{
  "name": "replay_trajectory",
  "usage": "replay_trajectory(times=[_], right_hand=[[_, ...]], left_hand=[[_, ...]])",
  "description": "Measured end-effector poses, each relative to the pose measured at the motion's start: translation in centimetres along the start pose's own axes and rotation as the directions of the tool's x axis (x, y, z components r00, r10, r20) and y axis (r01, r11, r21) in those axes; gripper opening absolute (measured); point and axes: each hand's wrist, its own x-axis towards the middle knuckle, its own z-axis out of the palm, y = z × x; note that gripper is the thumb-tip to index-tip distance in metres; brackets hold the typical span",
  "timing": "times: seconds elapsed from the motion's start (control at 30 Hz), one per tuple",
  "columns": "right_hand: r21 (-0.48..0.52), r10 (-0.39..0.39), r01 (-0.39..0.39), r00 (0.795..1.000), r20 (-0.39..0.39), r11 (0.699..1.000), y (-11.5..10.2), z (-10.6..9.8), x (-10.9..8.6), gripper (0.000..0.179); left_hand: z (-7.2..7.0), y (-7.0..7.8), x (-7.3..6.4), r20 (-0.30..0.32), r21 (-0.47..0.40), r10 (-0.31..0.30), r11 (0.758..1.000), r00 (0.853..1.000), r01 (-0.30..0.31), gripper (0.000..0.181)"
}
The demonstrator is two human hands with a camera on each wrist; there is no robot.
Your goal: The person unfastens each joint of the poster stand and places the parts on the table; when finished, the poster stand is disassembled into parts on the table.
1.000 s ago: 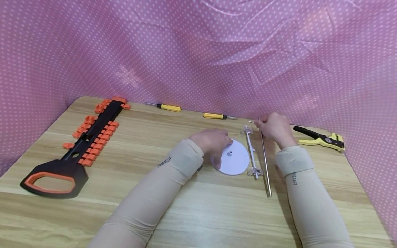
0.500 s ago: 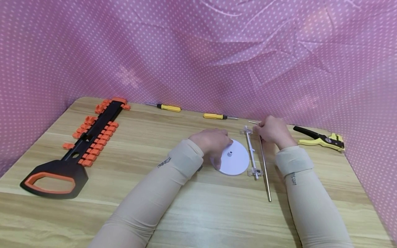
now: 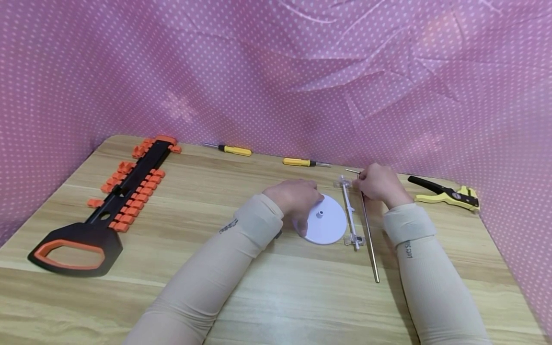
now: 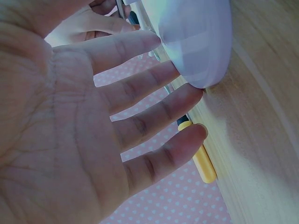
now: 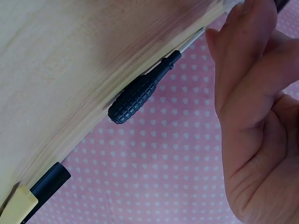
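Observation:
A round white base disc [image 3: 327,225] with a short central stub lies on the table. My left hand [image 3: 295,199] rests at its left side, thumb and fingertips touching the rim; the left wrist view shows the fingers [image 4: 140,123] stretched out against it. A thin metal rod [image 3: 370,239] lies to the right, its far end pinched by my right hand [image 3: 379,182]. Between disc and rod is a white bar [image 3: 350,213] with clear plastic pieces at both ends. A black-handled screwdriver [image 5: 135,95] lies beyond my right hand, mostly hidden by it in the head view.
Two yellow-handled screwdrivers [image 3: 237,150] lie along the far edge. Yellow-black pliers-like tool [image 3: 453,194] sits at far right. On the left lies a black rack [image 3: 142,172] with orange clips and a handle. A pink dotted cloth [image 3: 276,72] hangs behind the table.
My right hand has drawn slightly nearer, and the rod's near end has slid toward me. The left hand and the disc have stayed in place.

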Motion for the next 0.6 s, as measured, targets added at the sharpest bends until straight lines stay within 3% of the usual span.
replay_trajectory(times=[0.6], right_hand=[[0.017,0.011,-0.012,0.999,0.032,1.0,0.04,0.19,-0.01,0.034]], left_hand=[[-0.1,0.05,0.01,0.014,-0.017,-0.007,1.0,1.0,0.007,0.095]])
